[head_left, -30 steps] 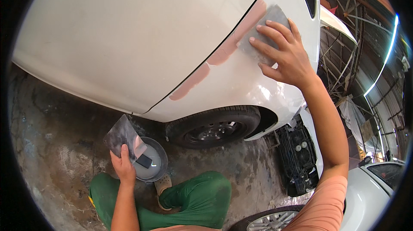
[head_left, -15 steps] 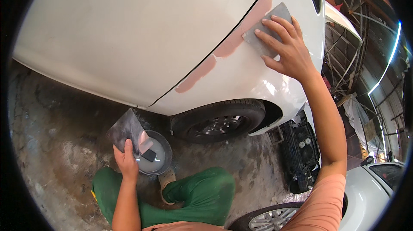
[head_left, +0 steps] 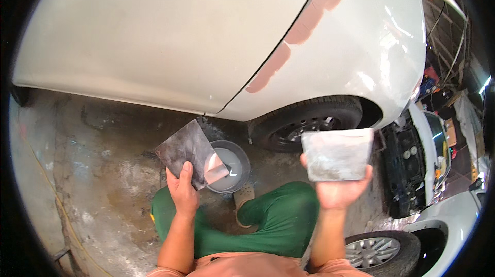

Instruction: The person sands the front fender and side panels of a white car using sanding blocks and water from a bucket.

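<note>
Left of the bucket [head_left: 245, 166], the left hand [head_left: 183, 190] grips a dark plate [head_left: 181, 145] smeared pink. Above and right of the bucket is a pink patch [head_left: 269, 68]; farther right, the right hand [head_left: 334, 193] grips a pale plate [head_left: 337, 154], fingers apparently curled behind.

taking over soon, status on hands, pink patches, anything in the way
Left hand: dark plate, pink paste at one corner. Right hand: pale plate. Pink patches on white car: nothing over them.

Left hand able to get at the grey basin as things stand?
Likely yes, though not empty-handed: the left hand holds the dark plate, which partly covers the basin in view; the basin's right side looks unobstructed.
</note>
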`<action>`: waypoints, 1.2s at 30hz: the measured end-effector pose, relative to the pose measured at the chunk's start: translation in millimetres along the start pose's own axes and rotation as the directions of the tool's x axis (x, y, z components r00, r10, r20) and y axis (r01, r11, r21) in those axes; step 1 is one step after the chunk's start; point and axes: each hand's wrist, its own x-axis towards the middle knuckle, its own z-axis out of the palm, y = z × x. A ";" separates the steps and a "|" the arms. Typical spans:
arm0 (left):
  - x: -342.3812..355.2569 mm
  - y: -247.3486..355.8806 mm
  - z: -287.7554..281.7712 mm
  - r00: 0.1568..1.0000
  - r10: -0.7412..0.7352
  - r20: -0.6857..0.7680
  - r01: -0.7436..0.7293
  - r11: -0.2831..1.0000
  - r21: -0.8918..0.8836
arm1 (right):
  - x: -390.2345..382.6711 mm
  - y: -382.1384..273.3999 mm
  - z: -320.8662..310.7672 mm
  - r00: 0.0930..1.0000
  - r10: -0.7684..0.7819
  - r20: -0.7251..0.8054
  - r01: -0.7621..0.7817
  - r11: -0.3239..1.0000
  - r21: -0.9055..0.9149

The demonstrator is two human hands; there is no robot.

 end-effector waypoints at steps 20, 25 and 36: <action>-15.8 22.9 71.3 0.923 -0.380 -0.067 0.383 0.922 0.055 | -16.7 59.1 -67.8 0.824 0.368 0.431 0.515 -0.168 -0.841; -19.3 21.7 63.7 0.966 -0.214 0.146 0.078 0.778 0.624 | 17.6 64.2 -71.0 0.785 0.352 0.509 0.597 -0.212 -0.774; -5.4 20.8 78.2 0.980 0.185 -0.070 -0.130 0.870 0.476 | 14.6 103.2 -64.1 0.541 0.517 0.663 0.654 0.237 -0.719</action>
